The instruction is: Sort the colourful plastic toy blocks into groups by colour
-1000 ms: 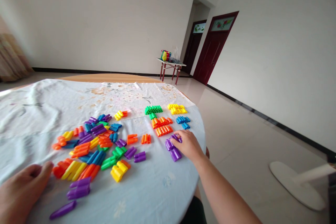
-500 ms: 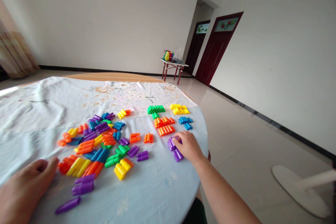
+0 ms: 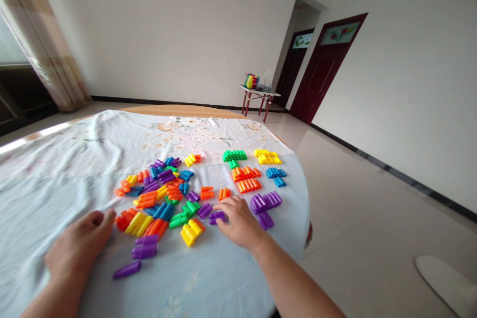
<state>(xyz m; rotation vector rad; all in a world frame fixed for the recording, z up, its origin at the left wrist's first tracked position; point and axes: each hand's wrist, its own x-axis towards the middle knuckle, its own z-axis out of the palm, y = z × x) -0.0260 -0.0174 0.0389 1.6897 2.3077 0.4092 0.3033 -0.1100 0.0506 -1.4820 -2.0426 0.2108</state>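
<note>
My right hand (image 3: 238,221) hovers with fingers parted over a purple tube-shaped plastic block (image 3: 216,216); whether the fingertips touch it I cannot make out. Just right of this hand lies a group of purple blocks (image 3: 266,201) set side by side, with another purple block (image 3: 266,220) in front. On the cloth to the left, my left hand (image 3: 80,241) rests loosely curled, thumb apart from the index finger, holding nothing visible. It is beside a mixed pile of orange, yellow, blue, green and purple blocks (image 3: 158,211). A single purple piece (image 3: 127,270) lies nearer me.
Sorted groups of green (image 3: 234,155), yellow (image 3: 267,156), orange (image 3: 246,179) and blue blocks (image 3: 276,176) lie toward the table's right side. A flowered cloth (image 3: 194,278) covers the round table. Further back stands a small table (image 3: 260,90) with bags on it.
My right hand has left the purple group at the right and moved left to the loose purple block. My view has turned slightly left; the left hand stays beside the pile.
</note>
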